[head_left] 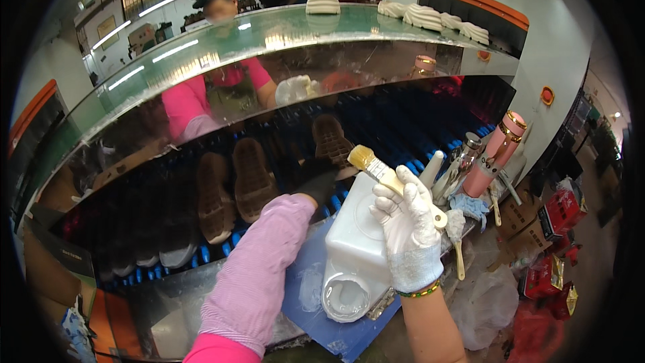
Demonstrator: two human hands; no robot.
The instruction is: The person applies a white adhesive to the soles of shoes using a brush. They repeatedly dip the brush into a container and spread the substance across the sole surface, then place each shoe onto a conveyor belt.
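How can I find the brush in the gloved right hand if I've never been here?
Start at the long green-topped machine, then look for the big white container near its front. By the container's right side, the right hand holds the brush. Its bristles are yellowish, while the neighbouring brush is caked white.

The jug (356,242) rests on a board (309,299). Left of the jug and behind it lie shoe soles (254,185). To its right stands a flask (485,169), with boxes (563,212) farther right.
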